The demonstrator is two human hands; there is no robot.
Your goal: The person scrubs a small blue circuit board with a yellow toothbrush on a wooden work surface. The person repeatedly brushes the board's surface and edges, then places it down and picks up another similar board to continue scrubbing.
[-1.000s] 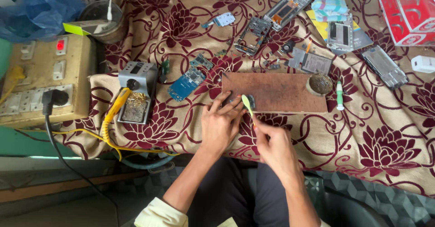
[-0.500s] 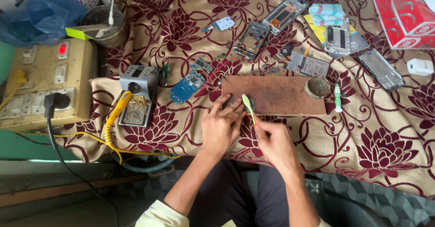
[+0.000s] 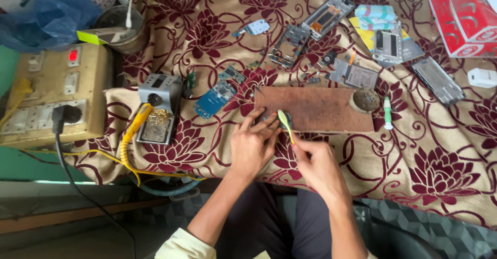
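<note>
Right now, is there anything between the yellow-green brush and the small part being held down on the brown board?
Nothing visible. The right hand holds the yellow-green brush with its head right at the small dark part, which the left hand fingers pin at the near left corner of the brown board.

Soldering station (image 3: 158,109), blue circuit board (image 3: 215,99), red box (image 3: 461,16), switchboard (image 3: 54,96).
</note>
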